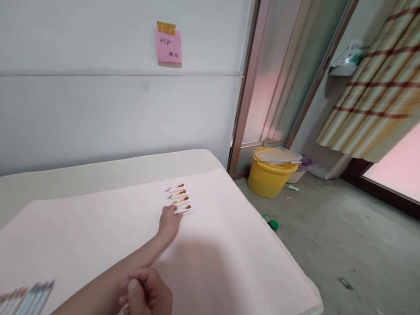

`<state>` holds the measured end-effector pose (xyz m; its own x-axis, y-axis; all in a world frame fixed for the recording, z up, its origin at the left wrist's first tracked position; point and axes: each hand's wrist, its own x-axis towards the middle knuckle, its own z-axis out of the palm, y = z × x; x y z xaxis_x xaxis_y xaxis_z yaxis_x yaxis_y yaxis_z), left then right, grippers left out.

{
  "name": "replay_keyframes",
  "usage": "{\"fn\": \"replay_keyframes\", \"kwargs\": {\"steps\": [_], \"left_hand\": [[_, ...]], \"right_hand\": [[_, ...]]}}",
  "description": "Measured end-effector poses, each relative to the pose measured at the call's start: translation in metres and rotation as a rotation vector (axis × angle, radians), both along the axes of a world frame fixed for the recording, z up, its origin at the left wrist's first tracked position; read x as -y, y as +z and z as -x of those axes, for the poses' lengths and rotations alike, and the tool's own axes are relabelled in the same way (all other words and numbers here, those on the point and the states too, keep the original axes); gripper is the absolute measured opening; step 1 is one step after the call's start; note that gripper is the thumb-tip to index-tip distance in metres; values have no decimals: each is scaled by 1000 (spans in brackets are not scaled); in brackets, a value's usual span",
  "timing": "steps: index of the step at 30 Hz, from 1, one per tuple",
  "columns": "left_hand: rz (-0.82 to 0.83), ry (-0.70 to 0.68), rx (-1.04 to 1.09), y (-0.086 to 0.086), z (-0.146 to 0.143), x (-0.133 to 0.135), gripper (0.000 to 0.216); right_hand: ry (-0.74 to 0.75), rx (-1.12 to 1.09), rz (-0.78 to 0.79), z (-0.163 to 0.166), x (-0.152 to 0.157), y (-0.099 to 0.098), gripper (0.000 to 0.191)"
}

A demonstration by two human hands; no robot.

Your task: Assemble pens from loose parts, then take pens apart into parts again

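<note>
My left hand [170, 219] reaches far out over the pink sheet, its fingers closed on a slim white pen [184, 210] with a brown patch near one end. Just beyond it lie several similar pens [178, 194] in a short row, roughly parallel. Close to me, my right hand [149, 297] is in front of the left forearm, with fingers curled in and the thumb bent over them; I see nothing in it. At the bottom left lies a row of several pale pens [14, 302], blurred and partly cut off by the frame.
The pink sheet [88, 225] covers most of a pale table [180, 162] against a white wall [87, 116]. A pink note [168, 47] is taped there. On the floor to the right stand a yellow bucket [269, 180] and a green object [272, 225]. A curtain [388, 85] hangs behind.
</note>
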<state>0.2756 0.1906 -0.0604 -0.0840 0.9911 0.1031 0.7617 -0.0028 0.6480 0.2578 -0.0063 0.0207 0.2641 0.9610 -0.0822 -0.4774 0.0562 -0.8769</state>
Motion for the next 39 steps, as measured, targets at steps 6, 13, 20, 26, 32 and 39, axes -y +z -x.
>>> {"fn": "replay_keyframes", "kwargs": {"steps": [6, 13, 20, 26, 32, 39], "left_hand": [[-20, -47, -50, 1, 12, 9, 33], [-84, -83, -145, 1, 29, 22, 28], [-84, -171, -295, 10, 27, 19, 19], [-47, -199, -361, 13, 23, 8, 17], [-53, -167, -361, 12, 37, 5, 24], [-24, -171, -392, 17, 48, -8, 26]], "right_hand": [[-15, 19, 9, 3, -2, 1, 14], [24, 26, 22, 3, -1, -1, 12], [17, 25, -4, 5, -1, -1, 12], [13, 10, 12, 5, -3, -3, 13], [8, -1, 14, 5, -3, -2, 13], [10, -28, 39, 9, -1, -2, 14]]}}
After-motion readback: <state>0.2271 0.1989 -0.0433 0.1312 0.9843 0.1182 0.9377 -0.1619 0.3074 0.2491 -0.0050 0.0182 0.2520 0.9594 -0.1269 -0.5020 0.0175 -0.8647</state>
